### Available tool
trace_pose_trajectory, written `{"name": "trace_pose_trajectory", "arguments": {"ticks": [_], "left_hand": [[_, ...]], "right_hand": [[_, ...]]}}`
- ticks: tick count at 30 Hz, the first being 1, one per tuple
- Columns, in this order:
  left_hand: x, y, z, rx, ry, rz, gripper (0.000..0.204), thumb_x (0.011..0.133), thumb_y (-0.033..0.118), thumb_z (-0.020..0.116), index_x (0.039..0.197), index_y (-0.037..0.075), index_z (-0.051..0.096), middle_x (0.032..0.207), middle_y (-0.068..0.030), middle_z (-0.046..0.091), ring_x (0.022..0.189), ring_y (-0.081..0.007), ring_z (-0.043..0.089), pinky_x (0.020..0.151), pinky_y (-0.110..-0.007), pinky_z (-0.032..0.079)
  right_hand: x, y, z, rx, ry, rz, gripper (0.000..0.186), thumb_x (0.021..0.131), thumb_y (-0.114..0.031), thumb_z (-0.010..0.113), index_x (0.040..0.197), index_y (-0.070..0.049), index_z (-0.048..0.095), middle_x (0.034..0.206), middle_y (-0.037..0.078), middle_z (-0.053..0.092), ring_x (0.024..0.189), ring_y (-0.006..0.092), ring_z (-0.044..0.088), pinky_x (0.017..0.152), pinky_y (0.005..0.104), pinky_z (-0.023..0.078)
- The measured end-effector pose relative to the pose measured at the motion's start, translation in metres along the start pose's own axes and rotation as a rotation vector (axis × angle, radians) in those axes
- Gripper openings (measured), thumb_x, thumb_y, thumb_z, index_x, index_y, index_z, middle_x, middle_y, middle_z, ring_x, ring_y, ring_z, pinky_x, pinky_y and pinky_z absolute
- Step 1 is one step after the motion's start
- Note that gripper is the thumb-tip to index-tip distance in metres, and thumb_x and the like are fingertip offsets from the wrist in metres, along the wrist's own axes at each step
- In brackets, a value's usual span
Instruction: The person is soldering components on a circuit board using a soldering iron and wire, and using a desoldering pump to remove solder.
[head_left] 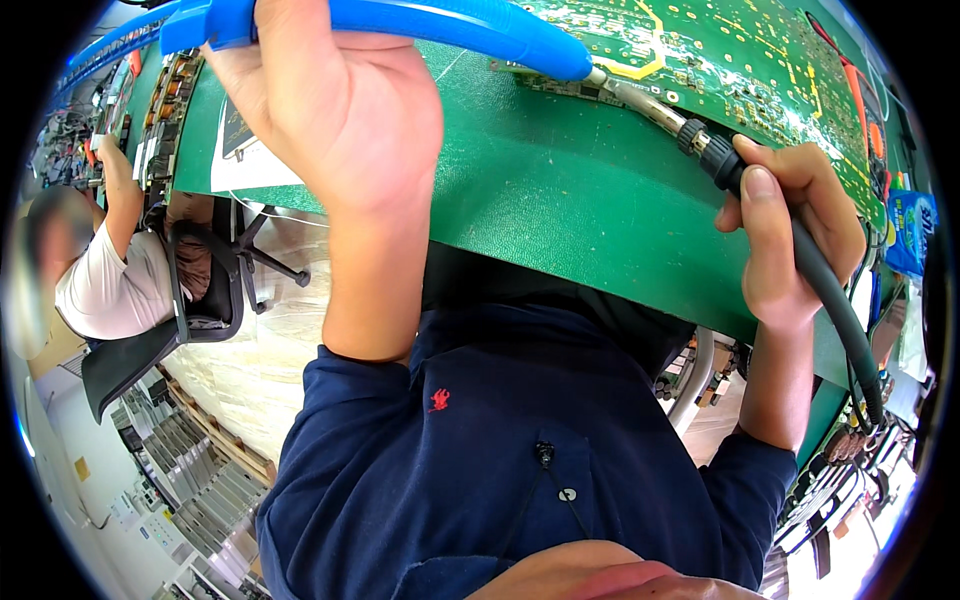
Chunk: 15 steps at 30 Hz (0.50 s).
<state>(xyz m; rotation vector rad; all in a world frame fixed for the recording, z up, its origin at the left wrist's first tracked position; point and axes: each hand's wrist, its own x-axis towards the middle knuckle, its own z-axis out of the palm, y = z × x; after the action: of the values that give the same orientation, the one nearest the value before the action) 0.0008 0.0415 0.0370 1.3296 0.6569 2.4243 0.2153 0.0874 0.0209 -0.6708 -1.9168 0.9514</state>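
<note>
My left hand (360, 120) is closed around a long, curved blue tool (470, 25) at the top, its palm turned toward me. The tool's narrow end reaches down to the tip of a soldering iron (700, 140); whether they touch I cannot tell. My right hand (785, 220) grips the iron's black handle, with a thick black cord running down past my wrist. Both tips are over the near edge of a large green circuit board (760, 55), which has pale yellow patches and rows of pads.
The green bench (560, 190) bears a white sheet (245, 170) at left and a blue packet (908, 230) at right. A co-worker (120, 280) sits on a black office chair (210, 300) at left, beside rows of parts (165, 120). Grey stacked items (200, 480) stand behind.
</note>
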Motion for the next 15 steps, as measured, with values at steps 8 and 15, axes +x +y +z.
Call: {"name": "trace_pose_trajectory", "arguments": {"ticks": [8,15], "left_hand": [[-0.001,0.002,0.013,0.019,0.129,-0.021,0.015,0.092,0.012,0.046,0.103,0.005,0.042,0.075,-0.003,0.044,0.068,-0.0134,0.047,0.064,-0.03,0.044],[0.001,0.0,0.006,0.042,0.101,-0.013,0.011,0.091,0.013,0.047,0.097,0.005,0.043,0.075,-0.0029,0.044,0.068,-0.0132,0.046,0.062,-0.03,0.043]], "right_hand": [[-0.001,-0.004,0.001,0.002,0.003,0.046,0.006,0.079,0.001,0.056,0.078,0.007,0.057,0.062,0.008,0.059,0.05,0.0066,0.054,0.047,0.0181,0.04],[0.001,-0.003,0.0,0.013,-0.001,0.06,0.007,0.08,0.0,0.056,0.08,0.007,0.058,0.061,0.007,0.058,0.051,0.0068,0.054,0.048,0.0177,0.04]]}}
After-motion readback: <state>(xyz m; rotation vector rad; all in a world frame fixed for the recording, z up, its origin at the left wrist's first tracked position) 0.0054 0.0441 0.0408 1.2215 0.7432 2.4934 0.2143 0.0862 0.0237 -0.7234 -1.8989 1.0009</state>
